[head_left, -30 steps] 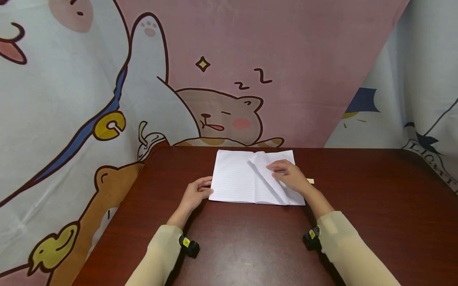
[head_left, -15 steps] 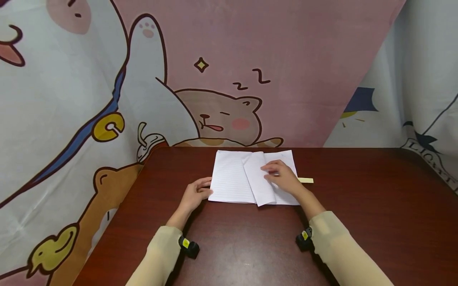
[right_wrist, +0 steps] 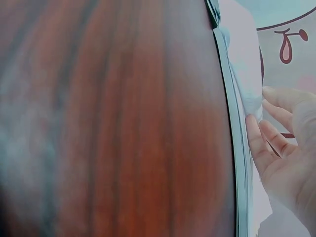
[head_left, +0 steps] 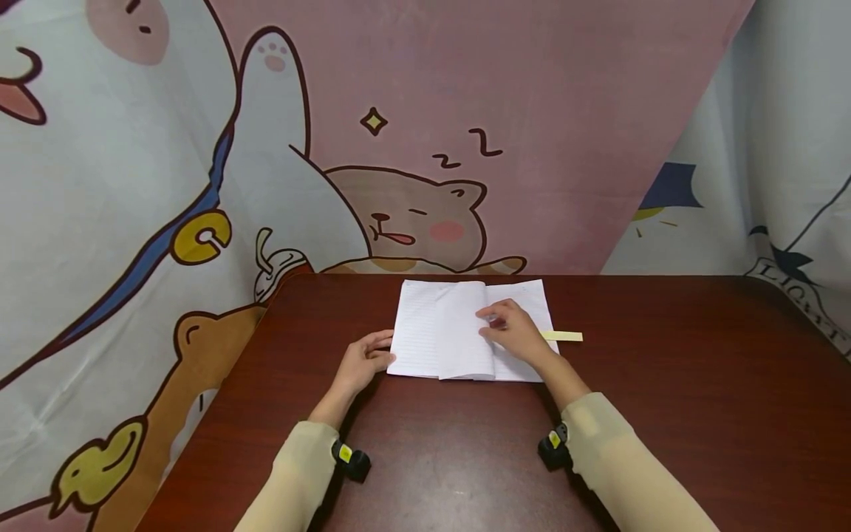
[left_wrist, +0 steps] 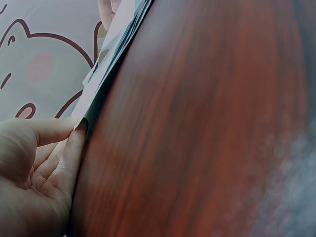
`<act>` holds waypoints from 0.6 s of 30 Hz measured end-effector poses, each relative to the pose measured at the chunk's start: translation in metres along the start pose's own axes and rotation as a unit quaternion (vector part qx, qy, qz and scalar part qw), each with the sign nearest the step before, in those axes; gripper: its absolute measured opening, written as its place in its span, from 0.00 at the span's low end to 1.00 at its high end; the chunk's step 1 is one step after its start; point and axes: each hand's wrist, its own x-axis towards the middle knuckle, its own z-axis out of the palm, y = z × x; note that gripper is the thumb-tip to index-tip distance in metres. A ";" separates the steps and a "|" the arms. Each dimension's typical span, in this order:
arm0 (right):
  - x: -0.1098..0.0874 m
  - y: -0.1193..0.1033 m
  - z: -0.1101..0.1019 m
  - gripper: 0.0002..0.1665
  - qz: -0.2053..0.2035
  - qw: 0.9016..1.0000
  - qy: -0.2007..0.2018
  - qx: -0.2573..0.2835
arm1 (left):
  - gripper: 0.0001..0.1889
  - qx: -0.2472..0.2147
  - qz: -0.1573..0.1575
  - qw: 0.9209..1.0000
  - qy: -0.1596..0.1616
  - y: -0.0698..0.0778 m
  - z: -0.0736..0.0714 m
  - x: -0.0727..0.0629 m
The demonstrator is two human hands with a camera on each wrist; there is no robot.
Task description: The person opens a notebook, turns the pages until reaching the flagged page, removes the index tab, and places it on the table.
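An open notebook (head_left: pixel 414 325) with lined white pages lies near the far edge of the brown table. My left hand (head_left: pixel 360 362) pinches its left edge between thumb and finger, plainer in the left wrist view at the notebook's corner. A page (head_left: pixel 462 332) lies bent over toward the left, bulging near the middle fold. The fingertips of my right hand (head_left: pixel 515 332) touch this bulge from the right side, thumb and fingers apart. In the right wrist view, the right fingers meet the curved white paper (right_wrist: pixel 244 64). A pale yellow strip (head_left: pixel 564 336) sticks out past the notebook's right edge.
The brown table (head_left: pixel 452 458) ends just behind the notebook. A cartoon-printed curtain (head_left: pixel 565 133) hangs behind the table and at its sides. Small black devices are strapped on both wrists, over cream sleeves (head_left: pixel 286 473).
The page has swung from the right side over to the left. My right hand followed it leftward, uncovering more of the yellow strip. The left hand has stayed at the notebook's edge.
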 end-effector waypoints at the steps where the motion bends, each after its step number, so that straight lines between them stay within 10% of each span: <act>1: 0.000 0.000 0.001 0.18 0.000 1.000 0.000 -0.002 | 0.24 0.000 0.001 1.000 0.000 0.000 0.000 0.000; 18: 0.002 -0.009 0.008 0.19 0.015 1.000 -0.004 -0.015 | 0.24 -0.008 0.002 1.000 0.000 -0.002 0.001 0.001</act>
